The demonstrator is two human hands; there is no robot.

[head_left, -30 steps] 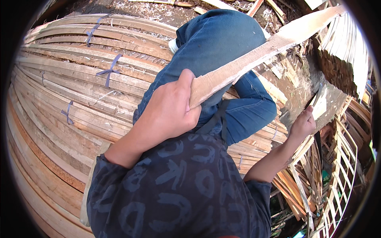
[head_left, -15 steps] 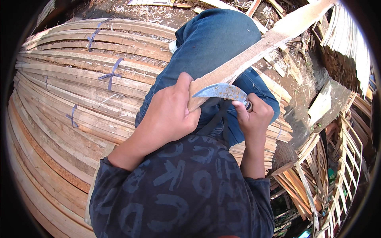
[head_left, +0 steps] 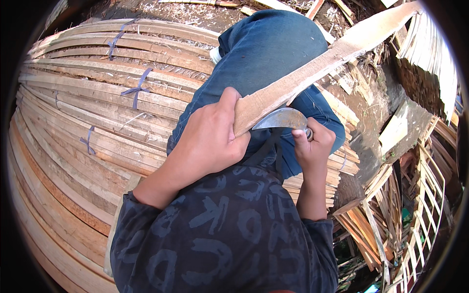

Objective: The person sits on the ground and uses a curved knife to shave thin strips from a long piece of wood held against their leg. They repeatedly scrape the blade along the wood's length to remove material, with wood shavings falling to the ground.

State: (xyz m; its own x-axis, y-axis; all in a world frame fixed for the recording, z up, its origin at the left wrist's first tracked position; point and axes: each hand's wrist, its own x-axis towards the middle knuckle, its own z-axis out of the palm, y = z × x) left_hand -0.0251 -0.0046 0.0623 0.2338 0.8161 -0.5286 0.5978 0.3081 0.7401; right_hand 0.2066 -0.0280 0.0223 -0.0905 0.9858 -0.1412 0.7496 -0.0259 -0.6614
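My left hand (head_left: 207,134) grips the near end of a long flat wooden board (head_left: 298,83), its thumb along the left edge. The board slants away to the upper right across my jeans-covered leg, and its lower right edge looks rough and splintered. In my right hand (head_left: 315,146) is a curved sickle-like knife (head_left: 282,118) with a rusty patch near the handle. Its tip points left, close to the board's near right edge; whether it touches the wood I cannot tell. My fingers hide most of the handle.
Bundles of long wooden strips (head_left: 93,110) tied with blue cord (head_left: 137,90) lie to the left. Shavings litter the soil at the far side. On the right are a grey stone slab (head_left: 413,124), a log (head_left: 348,190), thin offcuts and a slatted lattice basket (head_left: 425,210).
The knife has drawn back to the right, off the board's face to its edge. The board has shifted slightly right in my left hand.
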